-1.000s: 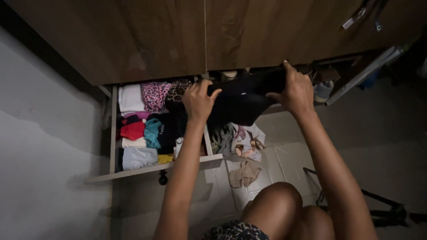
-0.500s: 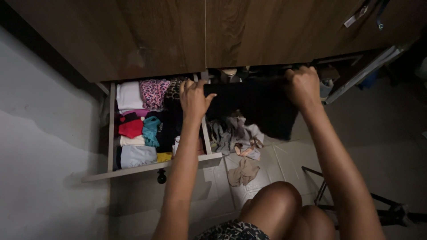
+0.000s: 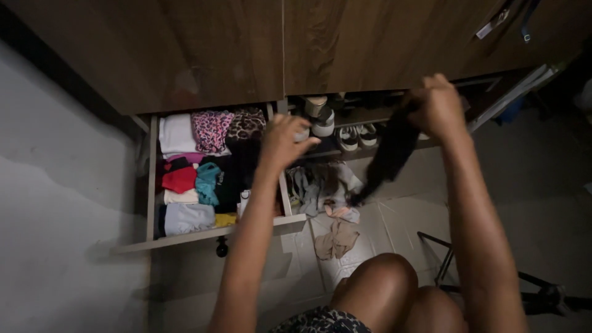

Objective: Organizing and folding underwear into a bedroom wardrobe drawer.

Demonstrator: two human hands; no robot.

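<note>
Cloth, dark and limp, hangs from the right hand (image 3: 435, 106), which is closed around the top edge of a black garment (image 3: 387, 159) held up in front of the wooden cabinet (image 3: 246, 49). The garment droops in a narrow twist below the fist, its tail reaching down toward the heap of pale clothes (image 3: 327, 191) on the tiled floor to the right of the open drawer (image 3: 209, 233). It looks light and soft, with no stiffness of its own, so it will likely sag wherever it is not supported; a pinch at a hem or corner should hold it, and two hands spread along one edge would keep it flat.

The left hand (image 3: 282, 140) hovers with fingers spread and nothing in it, over the right side of the drawer, above the folded clothes (image 3: 197, 179) packed inside. Pairs of shoes (image 3: 354, 135) sit on a low shelf to the right of the drawer, behind the hanging garment.
</note>
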